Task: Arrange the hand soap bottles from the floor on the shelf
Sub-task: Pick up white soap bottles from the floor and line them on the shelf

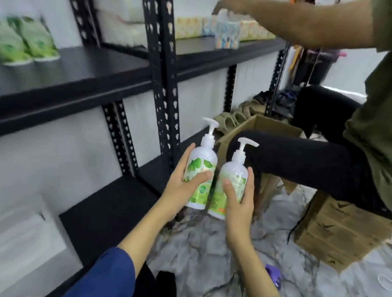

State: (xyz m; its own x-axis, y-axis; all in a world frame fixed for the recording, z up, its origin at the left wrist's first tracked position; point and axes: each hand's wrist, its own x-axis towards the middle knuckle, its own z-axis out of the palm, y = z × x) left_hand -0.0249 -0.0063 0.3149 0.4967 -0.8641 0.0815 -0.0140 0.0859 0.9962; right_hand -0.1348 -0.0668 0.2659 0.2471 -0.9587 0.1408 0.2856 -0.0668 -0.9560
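Leftmost, green pouches (31, 41) lie on a black shelf (82, 69). Lower down, the left hand (183, 186) wraps its fingers round one soap bottle (200, 173), held upright above the floor (226, 261). Just beside it, nearly touching, the right hand (237, 202) grips a second soap bottle (231, 184). Farther right, another person's knee (287, 156) sits before a cardboard box (261, 126).

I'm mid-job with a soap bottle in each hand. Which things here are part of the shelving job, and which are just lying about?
Part of the job:
left hand holding the left soap bottle
right hand holding the right soap bottle
black shelf

Lying about:
green pouches
open cardboard box
stacked cartons
sandals
another person's arm
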